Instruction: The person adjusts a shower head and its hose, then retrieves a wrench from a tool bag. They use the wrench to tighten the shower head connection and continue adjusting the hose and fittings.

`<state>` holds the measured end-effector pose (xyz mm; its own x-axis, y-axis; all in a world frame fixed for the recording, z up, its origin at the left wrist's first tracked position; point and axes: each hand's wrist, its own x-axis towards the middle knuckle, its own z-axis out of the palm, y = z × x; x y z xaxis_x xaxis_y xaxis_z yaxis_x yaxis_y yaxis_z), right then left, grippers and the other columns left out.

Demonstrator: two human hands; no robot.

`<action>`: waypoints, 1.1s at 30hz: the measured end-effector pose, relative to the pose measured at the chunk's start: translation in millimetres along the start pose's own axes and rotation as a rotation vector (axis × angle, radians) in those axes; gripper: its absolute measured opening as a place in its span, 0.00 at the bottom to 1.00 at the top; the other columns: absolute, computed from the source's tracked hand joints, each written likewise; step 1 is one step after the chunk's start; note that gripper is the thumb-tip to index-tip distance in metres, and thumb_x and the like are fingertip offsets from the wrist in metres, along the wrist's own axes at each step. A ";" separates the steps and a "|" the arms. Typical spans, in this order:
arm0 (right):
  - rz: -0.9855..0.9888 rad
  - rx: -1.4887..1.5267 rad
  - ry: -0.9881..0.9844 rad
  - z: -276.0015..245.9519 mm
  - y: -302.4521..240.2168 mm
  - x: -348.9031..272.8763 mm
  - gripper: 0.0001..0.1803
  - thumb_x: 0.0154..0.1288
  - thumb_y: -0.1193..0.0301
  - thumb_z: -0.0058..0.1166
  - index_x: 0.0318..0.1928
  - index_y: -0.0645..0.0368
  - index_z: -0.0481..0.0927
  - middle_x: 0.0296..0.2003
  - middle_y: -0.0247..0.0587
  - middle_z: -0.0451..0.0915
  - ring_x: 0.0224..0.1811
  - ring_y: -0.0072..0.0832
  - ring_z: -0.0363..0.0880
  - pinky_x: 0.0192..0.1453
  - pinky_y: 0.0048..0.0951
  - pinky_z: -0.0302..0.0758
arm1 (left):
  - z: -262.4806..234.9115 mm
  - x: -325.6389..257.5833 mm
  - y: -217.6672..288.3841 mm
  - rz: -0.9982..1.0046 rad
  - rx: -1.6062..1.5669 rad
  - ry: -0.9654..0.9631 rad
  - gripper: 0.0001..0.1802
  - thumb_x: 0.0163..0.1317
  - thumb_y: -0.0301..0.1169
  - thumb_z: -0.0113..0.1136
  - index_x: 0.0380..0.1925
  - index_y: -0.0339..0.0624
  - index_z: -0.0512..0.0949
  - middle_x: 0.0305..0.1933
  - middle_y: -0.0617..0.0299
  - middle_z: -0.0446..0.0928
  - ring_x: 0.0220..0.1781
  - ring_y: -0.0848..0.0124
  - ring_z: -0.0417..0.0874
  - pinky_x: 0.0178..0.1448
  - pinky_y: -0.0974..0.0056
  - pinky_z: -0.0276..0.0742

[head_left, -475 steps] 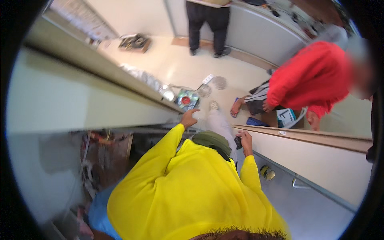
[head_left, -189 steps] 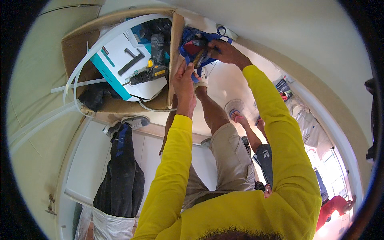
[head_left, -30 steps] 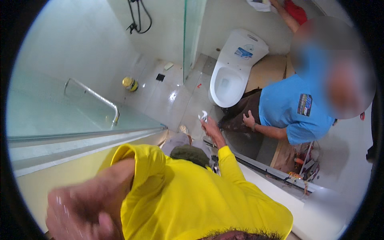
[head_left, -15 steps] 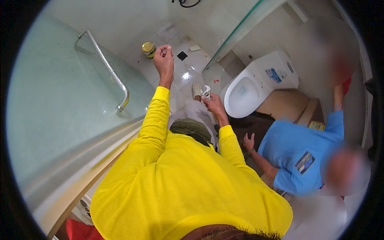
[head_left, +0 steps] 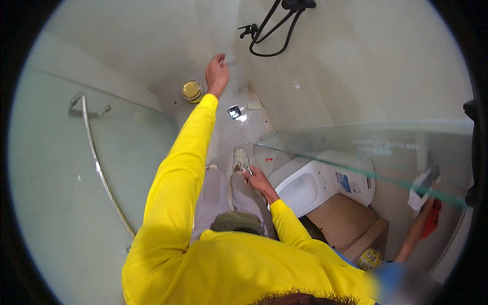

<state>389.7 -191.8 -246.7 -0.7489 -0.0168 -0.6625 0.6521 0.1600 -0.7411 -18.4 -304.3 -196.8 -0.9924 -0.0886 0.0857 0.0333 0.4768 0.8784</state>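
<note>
Reaching my left hand [head_left: 217, 74] up, fingers curled on the wall corner — right hand [head_left: 255, 178] low, pinching something small I cannot identify.

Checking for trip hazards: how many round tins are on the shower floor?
1: a yellow-lidded round tin stands on the floor by the corner, just left of the raised left hand. Others may be hidden behind the person's body.

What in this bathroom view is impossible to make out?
- Head view: whatever the right hand pinches is too small to identify.
- The left hand is raised by the pale shower wall; contact cannot be judged.
- The round yellow-lidded tin shows only its lid; contents hidden.
- The white toilet is partly veiled by the glass panel.
</note>
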 end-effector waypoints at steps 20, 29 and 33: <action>0.068 0.097 0.195 4.3 55.5 212.5 0.17 0.85 0.57 0.50 0.47 0.61 0.77 0.31 0.33 0.82 0.30 0.18 0.73 0.38 0.26 0.72 | 168.7 198.8 -84.8 0.192 -0.051 -0.306 0.28 0.71 0.28 0.52 0.70 0.37 0.76 0.66 0.39 0.80 0.66 0.40 0.81 0.72 0.47 0.75; -0.654 -0.018 0.388 29.9 -27.3 395.9 0.18 0.79 0.73 0.50 0.65 0.58 0.78 0.40 0.39 0.86 0.37 0.25 0.83 0.40 0.28 0.77 | 107.4 -56.0 -245.6 -0.855 -0.632 -0.368 0.33 0.73 0.54 0.65 0.64 0.40 0.76 0.68 0.47 0.80 0.62 0.55 0.85 0.64 0.51 0.82; -0.328 0.167 -0.091 -15.4 -25.7 474.1 0.15 0.76 0.70 0.52 0.54 0.66 0.82 0.46 0.46 0.86 0.47 0.33 0.86 0.51 0.36 0.81 | 98.3 -58.8 -302.6 -0.823 -0.899 -0.057 0.18 0.79 0.45 0.59 0.55 0.43 0.78 0.42 0.56 0.85 0.33 0.72 0.84 0.28 0.65 0.74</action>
<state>16.1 -188.7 -540.1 -0.9124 -0.1291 -0.3884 0.3952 -0.0312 -0.9181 18.2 -357.4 -513.9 -0.7587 -0.0293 -0.6507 -0.5600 -0.4809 0.6746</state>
